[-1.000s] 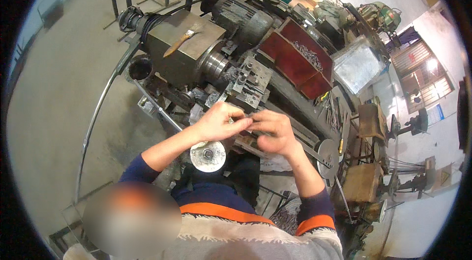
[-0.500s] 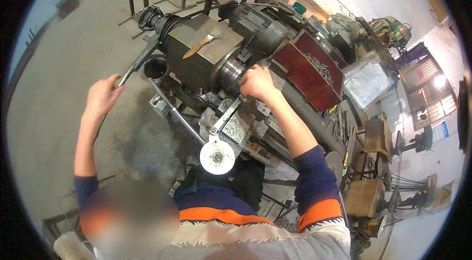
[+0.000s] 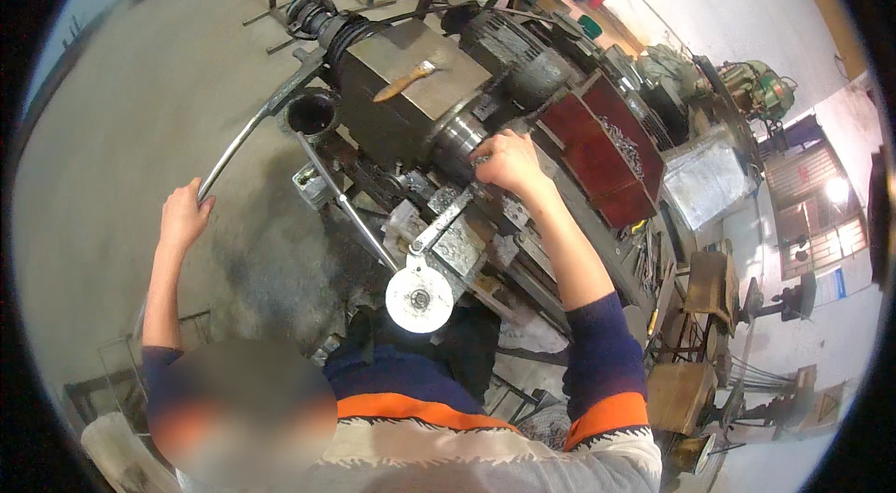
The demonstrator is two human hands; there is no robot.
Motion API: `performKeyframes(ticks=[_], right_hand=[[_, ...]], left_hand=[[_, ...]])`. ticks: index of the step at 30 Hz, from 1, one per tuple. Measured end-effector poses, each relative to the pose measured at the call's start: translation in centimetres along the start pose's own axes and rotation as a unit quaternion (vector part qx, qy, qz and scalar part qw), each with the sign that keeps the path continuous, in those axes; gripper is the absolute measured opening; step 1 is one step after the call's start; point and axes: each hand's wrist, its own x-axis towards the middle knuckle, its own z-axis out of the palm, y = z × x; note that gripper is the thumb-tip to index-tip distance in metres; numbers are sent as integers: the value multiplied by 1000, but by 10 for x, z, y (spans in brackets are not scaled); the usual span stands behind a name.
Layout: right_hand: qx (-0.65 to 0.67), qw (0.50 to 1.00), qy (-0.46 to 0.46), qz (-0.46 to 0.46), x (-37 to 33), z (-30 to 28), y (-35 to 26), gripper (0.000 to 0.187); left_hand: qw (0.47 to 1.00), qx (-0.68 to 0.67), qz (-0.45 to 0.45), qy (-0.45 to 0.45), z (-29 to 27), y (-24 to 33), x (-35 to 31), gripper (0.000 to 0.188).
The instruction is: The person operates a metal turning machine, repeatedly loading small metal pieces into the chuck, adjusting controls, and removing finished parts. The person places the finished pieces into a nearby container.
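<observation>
My left hand (image 3: 185,217) is closed round the lower end of a long metal lever (image 3: 234,145), which runs up to the back of a lathe-like machine. At the round steel spindle nose (image 3: 458,135), my right hand (image 3: 511,162) has its fingers bent and pressed together against the front. Whatever they pinch is small and mostly hidden. Beneath it lies the machine's slide, with a crank arm (image 3: 442,222) joined to a white round disc (image 3: 420,300). A second metal bar (image 3: 345,202) slopes between my hands, apart from both.
A wooden-handled brush (image 3: 404,83) lies on the headstock cover (image 3: 448,73). Right of my right hand stands a dark red divided tray (image 3: 583,143) with small metal parts. A silvery sheet-covered box (image 3: 707,168) and loose tools are farther right. Metal stands fill the far right.
My left hand has moved left and nearer to me with the lever, its fingers now wrapped more tightly. My right hand stays at the spindle. The whole view has shifted slightly.
</observation>
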Motion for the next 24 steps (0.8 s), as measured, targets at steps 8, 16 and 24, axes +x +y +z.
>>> performKeyframes(ticks=[8, 16, 24], right_hand=[[17, 1000, -3, 6, -3, -3, -2, 34], [13, 999, -29, 2, -1, -6, -5, 36], [60, 983, 166, -43, -51, -32, 5, 40]], left_hand=[[977, 188, -95, 16, -2, -109, 133, 16], [985, 70, -153, 38, 0, -110, 156, 27], [977, -193, 6, -85, 188, 32, 132, 51]])
